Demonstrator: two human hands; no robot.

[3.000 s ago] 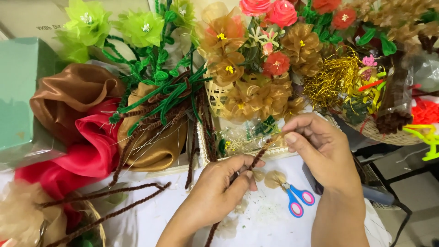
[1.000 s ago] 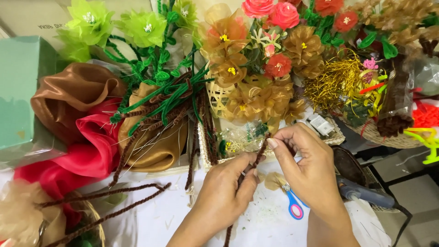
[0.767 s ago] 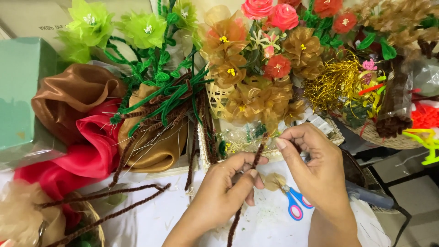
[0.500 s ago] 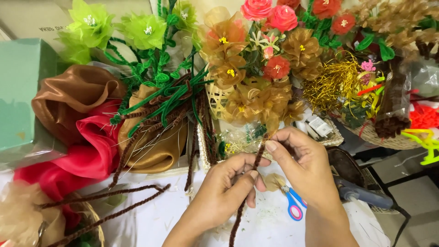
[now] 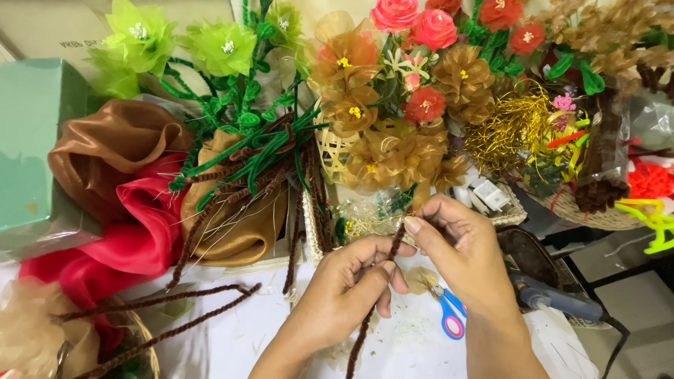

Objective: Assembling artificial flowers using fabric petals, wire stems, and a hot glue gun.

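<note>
Both my hands grip one brown fuzzy pipe cleaner (image 5: 366, 317) that runs steeply from the lower centre up toward the flowers. My left hand (image 5: 347, 291) pinches its middle between thumb and fingers. My right hand (image 5: 460, 263) pinches its upper end (image 5: 399, 238) just above the left. The hands touch each other over a white table surface (image 5: 232, 333). Small blue-handled scissors (image 5: 449, 316) lie right below my right hand, next to a small tan fabric piece (image 5: 421, 279).
Handmade fabric flowers (image 5: 393, 84) in gold, red, pink and green crowd the back. Brown, red and gold fabric (image 5: 133, 196) lies at the left by a green box (image 5: 31, 140). Loose brown pipe cleaners (image 5: 161, 302) lie lower left. A glue gun (image 5: 554, 298) rests at the right.
My right hand slid along the upper end of the pipe cleaner and closed in on my left hand; the stem stays held steeply between both hands.
</note>
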